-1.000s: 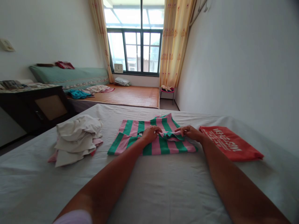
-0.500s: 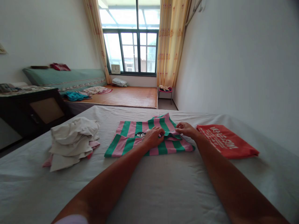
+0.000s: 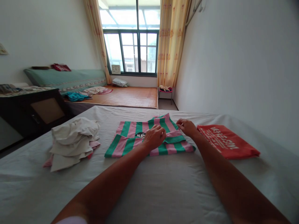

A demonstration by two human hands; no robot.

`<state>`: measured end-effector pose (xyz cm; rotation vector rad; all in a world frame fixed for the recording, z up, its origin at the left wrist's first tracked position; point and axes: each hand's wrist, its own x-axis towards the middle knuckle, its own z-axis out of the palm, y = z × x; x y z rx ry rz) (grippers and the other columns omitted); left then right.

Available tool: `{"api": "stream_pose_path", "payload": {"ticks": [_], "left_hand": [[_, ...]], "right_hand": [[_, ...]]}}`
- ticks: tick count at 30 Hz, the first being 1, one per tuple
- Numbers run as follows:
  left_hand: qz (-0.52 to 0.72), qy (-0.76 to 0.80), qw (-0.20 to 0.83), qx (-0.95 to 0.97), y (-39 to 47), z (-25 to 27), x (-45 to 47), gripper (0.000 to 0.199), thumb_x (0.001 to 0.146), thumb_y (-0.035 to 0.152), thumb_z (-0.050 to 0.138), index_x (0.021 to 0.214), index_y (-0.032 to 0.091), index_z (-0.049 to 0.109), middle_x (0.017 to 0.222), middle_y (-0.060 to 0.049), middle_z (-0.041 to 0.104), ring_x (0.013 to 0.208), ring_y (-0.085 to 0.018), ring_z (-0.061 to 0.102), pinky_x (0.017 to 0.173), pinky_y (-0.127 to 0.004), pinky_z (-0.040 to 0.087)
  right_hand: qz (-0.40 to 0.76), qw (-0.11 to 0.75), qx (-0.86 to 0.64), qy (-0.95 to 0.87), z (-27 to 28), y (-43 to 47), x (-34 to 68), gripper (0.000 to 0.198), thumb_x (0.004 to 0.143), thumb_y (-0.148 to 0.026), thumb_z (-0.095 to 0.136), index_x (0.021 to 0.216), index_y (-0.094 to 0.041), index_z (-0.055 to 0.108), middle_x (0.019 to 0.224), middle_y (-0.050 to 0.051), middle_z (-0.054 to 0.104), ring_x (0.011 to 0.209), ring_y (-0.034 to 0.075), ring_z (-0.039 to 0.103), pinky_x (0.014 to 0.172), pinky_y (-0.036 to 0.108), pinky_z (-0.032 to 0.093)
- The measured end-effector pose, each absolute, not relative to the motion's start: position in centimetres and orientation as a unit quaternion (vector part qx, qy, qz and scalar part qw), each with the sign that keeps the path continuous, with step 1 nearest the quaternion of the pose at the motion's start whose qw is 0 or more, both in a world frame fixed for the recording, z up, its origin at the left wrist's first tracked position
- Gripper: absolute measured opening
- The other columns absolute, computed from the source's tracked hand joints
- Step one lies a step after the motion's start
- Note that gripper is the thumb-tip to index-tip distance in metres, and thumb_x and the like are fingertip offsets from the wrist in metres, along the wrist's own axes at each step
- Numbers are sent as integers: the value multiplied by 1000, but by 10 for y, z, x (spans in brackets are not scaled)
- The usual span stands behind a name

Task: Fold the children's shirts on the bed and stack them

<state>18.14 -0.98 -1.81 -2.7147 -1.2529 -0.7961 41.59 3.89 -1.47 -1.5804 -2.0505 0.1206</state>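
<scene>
A pink-and-green striped shirt [image 3: 130, 137] lies partly folded on the white bed sheet [image 3: 163, 186] in front of me. My left hand [image 3: 154, 137] rests on its middle with the fingers curled over a folded flap of the cloth. My right hand [image 3: 186, 127] pinches the shirt's right edge a little farther back. Both forearms reach forward over the sheet.
A loose pile of white and pink clothes [image 3: 72, 141] sits to the left. A folded red cloth with white print [image 3: 226, 141] lies to the right near the wall. A dark cabinet [image 3: 30, 109] stands left of the bed; a second bed [image 3: 121, 95] lies beyond, under the window.
Both hands carried the shirt's flap away from me and laid it flatter. My right hand has shifted back along the right edge; my left hand now presses on the fold.
</scene>
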Motion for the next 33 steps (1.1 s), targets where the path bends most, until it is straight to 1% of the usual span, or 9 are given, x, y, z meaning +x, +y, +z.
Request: {"api": "stream_pose_path", "payload": {"ticks": [4, 7, 12, 16, 19, 22, 25, 29, 33], "left_hand": [[-225, -344, -9, -912, -7, -31, 184, 30, 93, 31, 40, 114, 24, 60, 113, -7, 60, 108, -21, 51, 95, -35, 40], [-200, -335, -35, -920, -5, -43, 184, 36, 92, 34, 42, 126, 25, 53, 126, -6, 55, 117, -22, 48, 104, -37, 35], [-186, -350, -56, -916, -3, -53, 180, 43, 94, 38, 37, 134, 26, 47, 139, -5, 48, 129, -23, 40, 109, -39, 29], [-164, -356, -70, -917, 0, -54, 179, 48, 93, 44, 36, 138, 26, 42, 145, -5, 42, 134, -25, 35, 110, -41, 27], [-130, -341, -80, -928, 12, -42, 169, 44, 92, 47, 38, 129, 29, 51, 139, -4, 49, 129, -24, 41, 106, -40, 31], [-86, -384, -80, -916, 38, -23, 133, 34, 92, 42, 37, 107, 29, 65, 119, -4, 64, 114, -23, 55, 96, -37, 41], [-94, -513, -13, -853, 70, -12, 72, 28, 87, 30, 46, 107, 27, 65, 124, -6, 60, 117, -24, 52, 96, -36, 40], [-98, -629, 12, -771, 102, -14, -7, 37, 86, 27, 46, 122, 24, 57, 130, -10, 55, 120, -26, 48, 95, -41, 41], [-74, -636, -12, -768, 116, -27, -40, 33, 82, 29, 53, 113, 26, 63, 116, -7, 63, 108, -23, 57, 90, -34, 45]], "right_hand": [[90, 207, -501, -835, -19, 33, 388, 14, 81, -24, 54, 86, -22, 67, 82, 2, 68, 72, 15, 59, 68, 23, 41], [51, 164, -530, -830, -36, 34, 384, 15, 84, -25, 53, 88, -22, 67, 88, 4, 67, 79, 16, 60, 72, 24, 41], [12, 179, -600, -779, -57, 45, 405, 18, 88, -27, 49, 92, -20, 66, 97, 7, 65, 94, 18, 59, 83, 25, 40], [2, 182, -621, -762, -64, 48, 409, 18, 88, -27, 48, 92, -21, 64, 100, 7, 64, 95, 18, 59, 83, 26, 41], [11, 161, -622, -766, -63, 50, 406, 19, 88, -24, 46, 95, -20, 63, 103, 8, 63, 95, 18, 59, 80, 26, 41], [55, 110, -609, -784, -50, 61, 408, 15, 81, -18, 52, 89, -20, 65, 95, 5, 67, 88, 17, 61, 76, 24, 42], [71, 93, -609, -784, -29, 82, 409, 11, 79, -23, 58, 84, -20, 67, 87, 3, 70, 80, 17, 63, 71, 24, 42], [63, 160, -670, -722, -9, 120, 397, 35, 87, -40, 50, 112, -17, 60, 108, 11, 68, 97, 21, 63, 80, 27, 43], [88, 201, -732, -645, -12, 159, 374, 58, 86, -49, 48, 129, -10, 47, 119, 20, 62, 109, 28, 59, 88, 36, 42]]}}
